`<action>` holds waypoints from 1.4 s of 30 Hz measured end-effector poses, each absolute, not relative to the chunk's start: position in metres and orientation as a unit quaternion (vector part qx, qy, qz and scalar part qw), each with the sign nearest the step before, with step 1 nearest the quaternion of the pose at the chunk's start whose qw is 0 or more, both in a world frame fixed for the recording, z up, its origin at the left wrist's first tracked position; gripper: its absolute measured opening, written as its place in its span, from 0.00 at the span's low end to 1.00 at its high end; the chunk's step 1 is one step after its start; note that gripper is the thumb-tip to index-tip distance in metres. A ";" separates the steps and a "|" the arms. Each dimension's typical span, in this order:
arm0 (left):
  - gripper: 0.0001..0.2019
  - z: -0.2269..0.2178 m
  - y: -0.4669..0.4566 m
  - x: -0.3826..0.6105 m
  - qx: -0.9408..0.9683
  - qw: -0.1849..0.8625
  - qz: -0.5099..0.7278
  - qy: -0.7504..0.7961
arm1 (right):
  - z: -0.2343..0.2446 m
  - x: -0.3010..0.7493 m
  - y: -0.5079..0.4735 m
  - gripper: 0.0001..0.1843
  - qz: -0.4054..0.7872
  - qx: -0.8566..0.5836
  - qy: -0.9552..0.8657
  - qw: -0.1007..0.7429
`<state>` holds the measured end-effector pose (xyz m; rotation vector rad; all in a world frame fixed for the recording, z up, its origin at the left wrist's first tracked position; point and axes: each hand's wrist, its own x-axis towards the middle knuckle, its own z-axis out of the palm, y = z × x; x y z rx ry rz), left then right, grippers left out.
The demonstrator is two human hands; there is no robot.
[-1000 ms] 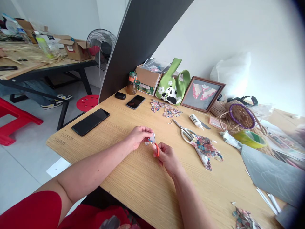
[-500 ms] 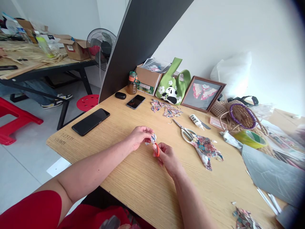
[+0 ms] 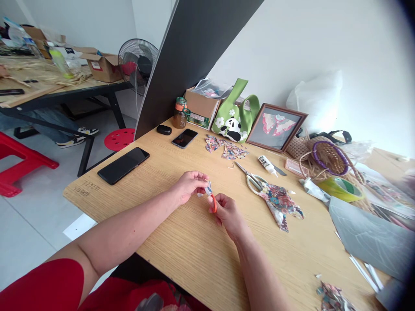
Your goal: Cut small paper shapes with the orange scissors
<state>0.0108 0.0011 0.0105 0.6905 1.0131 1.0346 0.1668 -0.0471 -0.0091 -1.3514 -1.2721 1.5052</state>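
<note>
My left hand pinches a small piece of patterned fabric above the wooden table. In my right hand is a small pair of scissors with orange handles, its blades at the fabric and mostly hidden. To the right lie larger scissors with white handles, partly under a floral fabric piece. Beyond my hands several cut floral pieces rest on the tabletop. A white glue bottle lies on its side close to the larger scissors.
Two phones, one large and one smaller, lie at the left. A drink jar, green panda bag and framed butterfly line the back. Woven baskets and green tape crowd the right. Fabric scraps lie front right.
The fabric piece and the orange-handled scissors have shifted very slightly between my fingers. Both hands stay in nearly the same place, and the other things have not moved.
</note>
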 end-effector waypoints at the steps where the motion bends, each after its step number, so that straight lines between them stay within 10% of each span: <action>1: 0.11 0.010 0.001 0.011 0.309 0.694 0.465 0.455 | -0.009 0.167 -0.047 0.27 0.584 -0.528 -0.496 0.366; 42: 0.11 0.016 0.002 0.011 0.316 0.690 0.447 0.474 | -0.011 0.168 -0.046 0.28 0.590 -0.524 -0.499 0.357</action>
